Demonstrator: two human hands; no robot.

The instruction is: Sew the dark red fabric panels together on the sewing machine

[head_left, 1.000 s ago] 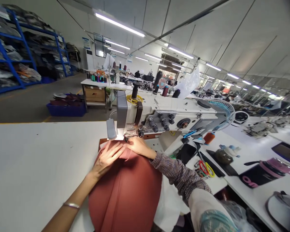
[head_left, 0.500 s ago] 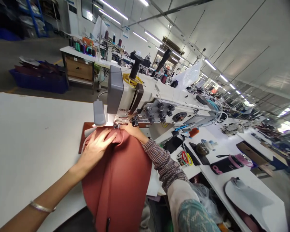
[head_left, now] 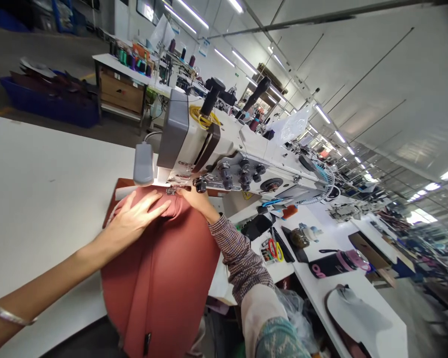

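A large reddish-brown leather-like piece (head_left: pixel 179 278) hangs over the table edge, its upper end bunched under the presser foot (head_left: pixel 170 190) of a sewing machine (head_left: pixel 239 149). My left hand (head_left: pixel 136 217) lies on the bunched part with fingers spread, pressing it from the left. On the other side, close to the presser foot, my right hand (head_left: pixel 197 200) grips the folded edge; the machine head partly hides its fingers. A pale rolled edge (head_left: pixel 124 192) shows beyond my left fingertips. A short black zipper end (head_left: pixel 147 343) is visible low on the piece.
A grey box-shaped lamp (head_left: pixel 144 164) hangs beside the needle area. To the right are scissors (head_left: pixel 275 249), a dark bottle with a pink lid (head_left: pixel 339 263) and a grey cut piece (head_left: pixel 358 313). A blue bin (head_left: pixel 48 102) of scraps stands on the floor at back left.
The head view has shifted, so the machine, table and hands sit further left in the picture. Both hands stay on the reddish-brown piece beside the presser foot, in nearly the same pose.
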